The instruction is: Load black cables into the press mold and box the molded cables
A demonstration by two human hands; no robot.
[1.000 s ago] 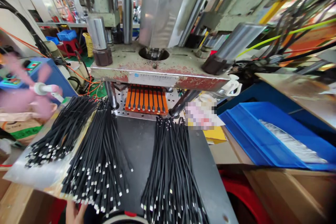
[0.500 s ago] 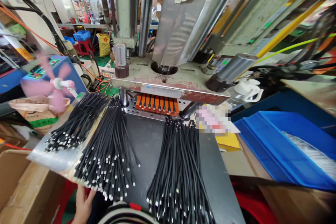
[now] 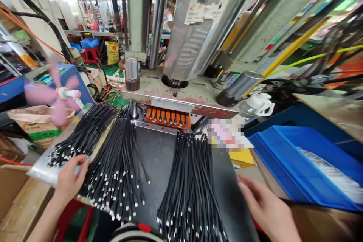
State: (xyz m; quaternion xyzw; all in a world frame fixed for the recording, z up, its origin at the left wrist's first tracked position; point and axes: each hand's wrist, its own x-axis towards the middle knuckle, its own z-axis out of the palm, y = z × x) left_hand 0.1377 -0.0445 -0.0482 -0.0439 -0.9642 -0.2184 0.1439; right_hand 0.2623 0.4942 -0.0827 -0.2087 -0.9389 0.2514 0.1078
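Nearest, the right hand (image 3: 263, 206) lies low over the dark tabletop (image 3: 159, 159), palm down. Its fingers stretch toward the right bundle (image 3: 193, 185) of black cables but stop just short of it, and its grip is wide and empty. The left hand (image 3: 69, 179) comes in from the lower left, wrist straight, with fingers loosely bent onto the metal sheet (image 3: 39, 170). Its fingertips sit at the white-tipped ends between the left bundle (image 3: 82, 138) and the middle bundle (image 3: 117, 162); its grip is slack and closed on nothing.

All three bundles fan out with their tips toward the person, likely so that single ends are easy to pick off, while the far ends point at the orange mould (image 3: 168, 117). That mould sits under the press (image 3: 181, 92), with a row of cables laid in its grooves. Left of the press a pink fan (image 3: 58, 96) spins, blurred. To the right, a blue bin (image 3: 283, 155) stands beside the tabletop, holding something pale I cannot make out.
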